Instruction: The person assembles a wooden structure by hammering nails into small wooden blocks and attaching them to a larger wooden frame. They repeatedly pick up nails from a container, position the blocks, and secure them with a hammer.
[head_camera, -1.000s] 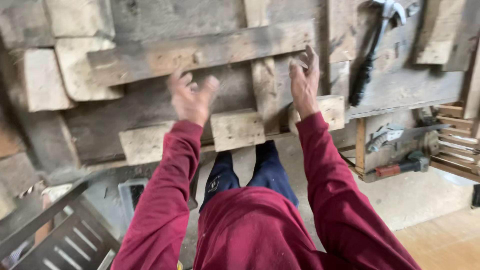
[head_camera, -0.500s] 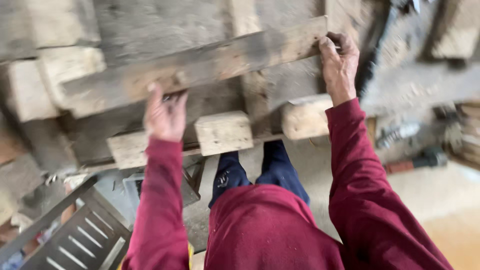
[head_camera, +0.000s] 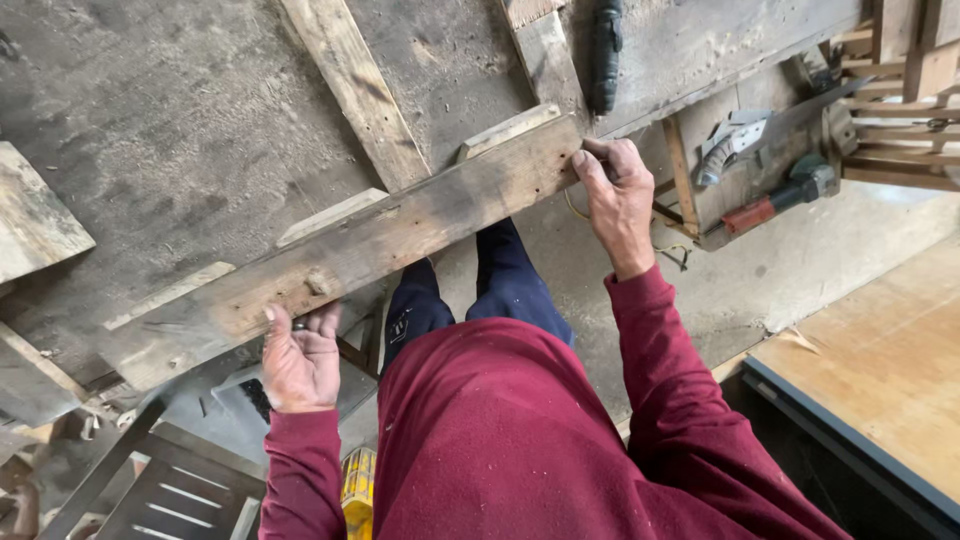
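Dusty concrete floor (head_camera: 800, 270). Your left hand (head_camera: 300, 360) and right hand (head_camera: 620, 200), fingers clamped on plank (head_camera: 380, 240) ends; stiff, probably heavy, splintery.

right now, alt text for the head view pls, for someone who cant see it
Seen from above, a person in a red sweatshirt grips a weathered plank with both hands: left hand under its lower end, right hand at its upper end, over a worn wooden workbench.

Weathered grey-brown plank (head_camera: 350, 255), long and flat, slanting up rightward, held at both ends
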